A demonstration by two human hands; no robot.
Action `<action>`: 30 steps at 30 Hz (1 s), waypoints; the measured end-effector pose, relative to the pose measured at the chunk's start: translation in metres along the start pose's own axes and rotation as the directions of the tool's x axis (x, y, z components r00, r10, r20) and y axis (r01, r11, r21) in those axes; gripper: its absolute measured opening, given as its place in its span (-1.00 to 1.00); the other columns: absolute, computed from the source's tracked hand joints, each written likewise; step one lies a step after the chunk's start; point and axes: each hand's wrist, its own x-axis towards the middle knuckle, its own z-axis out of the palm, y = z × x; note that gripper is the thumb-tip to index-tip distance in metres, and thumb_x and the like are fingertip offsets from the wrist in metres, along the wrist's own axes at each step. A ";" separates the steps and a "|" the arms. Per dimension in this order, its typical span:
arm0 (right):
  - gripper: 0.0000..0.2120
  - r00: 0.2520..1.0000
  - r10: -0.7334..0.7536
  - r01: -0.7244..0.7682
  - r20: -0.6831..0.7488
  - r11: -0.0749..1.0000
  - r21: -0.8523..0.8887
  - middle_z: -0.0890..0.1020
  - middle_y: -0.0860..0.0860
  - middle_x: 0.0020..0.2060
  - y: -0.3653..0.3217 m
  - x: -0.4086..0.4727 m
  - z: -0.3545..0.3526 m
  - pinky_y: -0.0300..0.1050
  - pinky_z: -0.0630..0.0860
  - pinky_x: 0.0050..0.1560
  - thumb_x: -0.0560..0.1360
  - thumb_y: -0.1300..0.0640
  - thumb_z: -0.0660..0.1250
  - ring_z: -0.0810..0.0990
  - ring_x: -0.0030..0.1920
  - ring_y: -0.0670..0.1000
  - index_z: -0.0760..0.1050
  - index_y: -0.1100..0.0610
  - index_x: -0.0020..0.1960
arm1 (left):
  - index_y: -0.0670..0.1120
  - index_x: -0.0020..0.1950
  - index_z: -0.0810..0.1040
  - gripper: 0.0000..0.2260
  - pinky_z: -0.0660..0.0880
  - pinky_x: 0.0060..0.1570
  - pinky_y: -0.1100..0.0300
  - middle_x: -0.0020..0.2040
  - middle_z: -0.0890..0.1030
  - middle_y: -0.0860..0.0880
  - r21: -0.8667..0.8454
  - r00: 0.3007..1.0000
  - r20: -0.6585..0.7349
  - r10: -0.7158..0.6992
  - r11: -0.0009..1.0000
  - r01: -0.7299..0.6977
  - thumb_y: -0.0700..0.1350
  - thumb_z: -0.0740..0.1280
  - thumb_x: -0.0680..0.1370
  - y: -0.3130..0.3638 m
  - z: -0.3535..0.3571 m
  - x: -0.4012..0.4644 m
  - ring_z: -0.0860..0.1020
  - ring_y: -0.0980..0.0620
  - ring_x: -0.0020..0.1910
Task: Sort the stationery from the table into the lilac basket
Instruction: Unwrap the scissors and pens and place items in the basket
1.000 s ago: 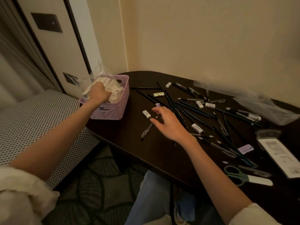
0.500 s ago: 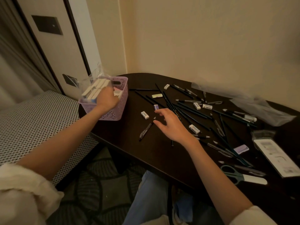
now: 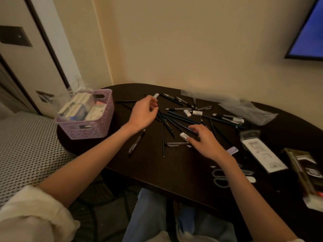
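The lilac basket [image 3: 97, 128] stands at the left end of the dark table [image 3: 157, 172], holding white boxes and a plastic wrapper. Black pencils [image 3: 174, 119], pens and white erasers [image 3: 197, 112] lie scattered across the middle. My left hand [image 3: 144, 112] hovers over the pencils' left end with its fingers curled under, thumb tip beside a white eraser [image 3: 156, 95]; what the palm holds is hidden. My right hand [image 3: 204, 142] arches over the pencils, thumb and fingertips pinching another white eraser [image 3: 183, 136].
Scissors [image 3: 218, 179] lie near the front edge under my right forearm. A lilac eraser [image 3: 232, 151], a flat packet [image 3: 264, 154], a dark box [image 3: 307, 172] and clear plastic bags [image 3: 244, 109] fill the right side. A woven bench [image 3: 26, 145] adjoins the basket.
My left hand left the basket and swung right over the pencils. My right hand moved right onto a white eraser. The view shifted up and right.
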 end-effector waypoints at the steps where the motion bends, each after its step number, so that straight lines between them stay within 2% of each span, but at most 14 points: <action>1: -0.56 1.000 0.023 -0.023 -0.011 1.000 -0.009 0.44 0.02 0.31 0.010 -0.007 -0.005 -0.09 0.39 0.32 0.55 0.08 0.32 0.40 0.33 -0.01 0.35 0.10 0.40 | -0.15 0.23 0.50 -0.74 0.53 0.08 0.18 0.06 0.61 -0.03 -0.026 0.999 0.033 0.002 1.000 -0.002 -0.19 0.33 0.55 0.008 0.011 -0.002 0.56 0.11 0.02; 5: -0.60 0.991 0.102 -0.104 -0.089 0.994 -0.030 0.48 0.05 0.25 0.045 -0.031 -0.027 -0.16 0.39 0.22 0.54 0.12 0.34 0.45 0.28 0.02 0.40 0.11 0.35 | -0.15 0.24 0.50 -0.73 0.53 0.09 0.17 0.07 0.61 -0.02 -0.104 0.989 0.147 0.023 0.995 -0.008 -0.20 0.34 0.55 0.036 0.050 -0.016 0.58 0.09 0.04; 7: -0.62 0.972 0.155 -0.160 -0.178 0.987 -0.013 0.50 0.08 0.23 0.064 -0.042 -0.038 -0.14 0.39 0.20 0.53 0.15 0.35 0.48 0.25 0.04 0.43 0.14 0.33 | -0.14 0.24 0.50 -0.73 0.53 0.09 0.18 0.07 0.61 -0.01 -0.128 0.980 0.195 0.041 0.992 -0.016 -0.20 0.35 0.55 0.048 0.067 -0.023 0.58 0.11 0.03; 9: -0.61 0.927 0.245 -0.255 -0.284 0.967 0.003 0.52 0.13 0.23 0.083 -0.049 -0.049 -0.06 0.40 0.23 0.51 0.19 0.36 0.48 0.25 0.10 0.45 0.18 0.32 | -0.13 0.24 0.50 -0.73 0.53 0.09 0.20 0.07 0.60 0.00 -0.148 0.973 0.226 0.055 0.989 -0.022 -0.20 0.35 0.54 0.056 0.079 -0.030 0.57 0.13 0.02; 11: -0.58 0.864 0.381 -0.407 -0.329 0.913 -0.010 0.51 0.17 0.24 0.103 -0.055 -0.062 0.04 0.41 0.24 0.48 0.20 0.38 0.47 0.25 0.16 0.44 0.20 0.32 | -0.13 0.24 0.50 -0.73 0.52 0.07 0.23 0.06 0.60 0.01 -0.169 0.967 0.248 0.064 0.985 -0.022 -0.20 0.35 0.54 0.063 0.090 -0.035 0.57 0.15 0.00; 13: -0.47 0.809 0.517 -0.551 -0.279 0.833 -0.055 0.49 0.20 0.26 0.120 -0.061 -0.069 0.10 0.42 0.23 0.44 0.15 0.44 0.46 0.27 0.20 0.39 0.21 0.36 | -0.14 0.22 0.51 -0.75 0.50 0.03 0.27 0.04 0.60 0.02 -0.186 0.960 0.271 0.062 0.982 -0.011 -0.21 0.35 0.54 0.068 0.097 -0.040 0.56 0.16 -0.02; 15: -0.35 0.782 0.588 -0.616 -0.208 0.780 -0.109 0.46 0.19 0.30 0.132 -0.068 -0.072 0.10 0.42 0.23 0.41 0.07 0.49 0.43 0.30 0.21 0.32 0.20 0.41 | -0.13 0.21 0.51 -0.76 0.49 0.01 0.30 0.03 0.60 0.02 -0.203 0.952 0.300 0.057 0.979 0.005 -0.22 0.35 0.54 0.075 0.105 -0.044 0.57 0.15 -0.02; 19: -0.25 0.773 0.618 -0.634 -0.142 0.761 -0.138 0.39 0.16 0.37 0.142 -0.074 -0.069 0.09 0.37 0.29 0.42 -0.03 0.47 0.37 0.36 0.17 0.22 0.17 0.48 | -0.12 0.21 0.51 -0.75 0.48 0.00 0.34 0.03 0.60 0.03 -0.209 0.941 0.336 0.049 0.978 0.024 -0.22 0.36 0.54 0.087 0.119 -0.049 0.56 0.18 -0.03; 25: -0.30 0.773 0.609 -0.634 -0.181 0.752 -0.179 0.41 0.19 0.34 0.149 -0.074 -0.069 0.12 0.36 0.29 0.41 -0.03 0.48 0.34 0.36 0.23 0.28 0.15 0.43 | -0.11 0.21 0.52 -0.74 0.53 0.03 0.27 0.03 0.61 0.03 -0.248 0.942 0.334 0.010 0.966 0.078 -0.22 0.37 0.52 0.092 0.125 -0.053 0.58 0.16 -0.02; 30: -0.28 0.752 0.646 -0.659 -0.130 0.733 -0.170 0.39 0.18 0.36 0.155 -0.067 -0.070 0.12 0.25 0.36 0.39 -0.07 0.48 0.28 0.39 0.25 0.26 0.10 0.44 | -0.09 0.21 0.52 -0.74 0.47 -0.09 0.41 0.02 0.60 0.06 -0.257 0.928 0.372 -0.015 0.959 0.119 -0.22 0.37 0.53 0.091 0.126 -0.061 0.57 0.20 -0.03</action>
